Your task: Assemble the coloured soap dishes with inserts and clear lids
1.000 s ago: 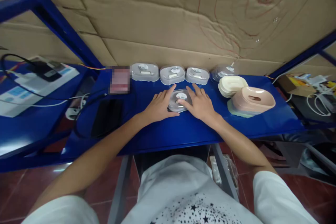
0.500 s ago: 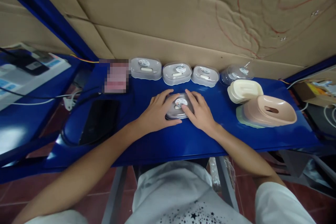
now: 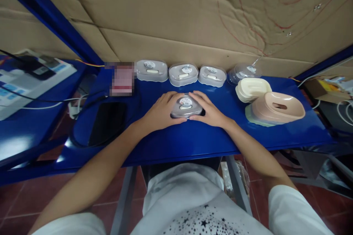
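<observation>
Reaching forward over your white shirt (image 3: pixel 190 194) with its black stars, your bare arms come together at the blue desk (image 3: pixel 187 139), a little in from its near edge. Your left hand (image 3: pixel 168 108) is curved partly open around the left end of the clear case (image 3: pixel 193 108), thumb along the near edge, fingers along the far side. Your right hand (image 3: pixel 211 112) mirrors it at the right end, so both are clamped on the case, the thumb tips close together at the near edge. The case sits between your palms at the middle of the desk, its long axis running left to right. Its lid faces up, the round white label on the far side of the small pale tab.

To your left lies a dark flat slab (image 3: pixel 108 123) with a black cable around it; beyond that is a reddish blurred item (image 3: pixel 122 80). To your right, a pink container (image 3: pixel 292 106) with a slot rests against a green one (image 3: pixel 255 117), their long sides also running roughly left to right. Just past them is a cream stack (image 3: pixel 256 87).

Farther off, three more clear cases (image 3: pixel 183 75) stand in a row, clear covers (image 3: pixel 241 72) right of them, before the cardboard wall (image 3: pixel 165 14).
</observation>
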The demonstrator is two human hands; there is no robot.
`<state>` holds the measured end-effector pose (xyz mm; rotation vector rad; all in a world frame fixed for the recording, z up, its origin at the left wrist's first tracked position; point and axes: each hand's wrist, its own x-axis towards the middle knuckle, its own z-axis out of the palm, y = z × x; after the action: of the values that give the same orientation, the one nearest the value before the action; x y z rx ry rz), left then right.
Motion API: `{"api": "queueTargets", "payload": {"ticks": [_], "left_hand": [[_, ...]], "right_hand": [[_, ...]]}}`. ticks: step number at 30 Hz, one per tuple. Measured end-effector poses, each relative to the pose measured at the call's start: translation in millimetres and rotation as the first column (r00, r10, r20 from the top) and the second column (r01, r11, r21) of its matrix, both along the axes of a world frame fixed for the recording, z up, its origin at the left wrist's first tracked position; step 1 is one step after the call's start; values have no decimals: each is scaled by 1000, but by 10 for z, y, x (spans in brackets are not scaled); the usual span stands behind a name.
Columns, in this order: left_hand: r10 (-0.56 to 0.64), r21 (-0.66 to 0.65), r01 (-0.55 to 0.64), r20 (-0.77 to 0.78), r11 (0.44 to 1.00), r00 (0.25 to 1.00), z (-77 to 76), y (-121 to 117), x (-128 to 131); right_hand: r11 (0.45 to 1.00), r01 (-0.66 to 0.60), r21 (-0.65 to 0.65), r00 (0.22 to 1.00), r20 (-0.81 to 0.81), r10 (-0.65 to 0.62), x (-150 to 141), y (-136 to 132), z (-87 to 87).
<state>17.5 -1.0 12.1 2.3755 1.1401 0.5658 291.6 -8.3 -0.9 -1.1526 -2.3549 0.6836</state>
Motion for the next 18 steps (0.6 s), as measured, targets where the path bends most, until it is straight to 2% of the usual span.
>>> {"api": "queueTargets", "payload": {"ticks": [6, 9, 11, 13, 15, 18], "left_hand": [[20, 12, -19, -99, 1000, 995, 72, 57, -117], [56, 40, -50, -173, 998, 983, 94, 148, -332], [114, 54, -105, -207, 993, 972, 100, 220, -518], [176, 92, -160, -209, 983, 962, 103, 276, -688], [198, 149, -173, -176, 974, 964, 110, 295, -795], [176, 203, -149, -119, 968, 977, 139, 249, -793]], "right_hand": [[998, 23, 66, 993, 113, -30, -178, 3, -23], [995, 1, 97, 992, 129, -14, -222, -1, -17], [990, 36, 137, 987, 151, -57, -183, -8, 37], [971, 137, 198, 969, 176, -172, -87, -31, 165], [926, 247, 285, 931, 197, -309, 55, -78, 372], [845, 347, 406, 860, 222, -460, 329, -169, 742]]}}
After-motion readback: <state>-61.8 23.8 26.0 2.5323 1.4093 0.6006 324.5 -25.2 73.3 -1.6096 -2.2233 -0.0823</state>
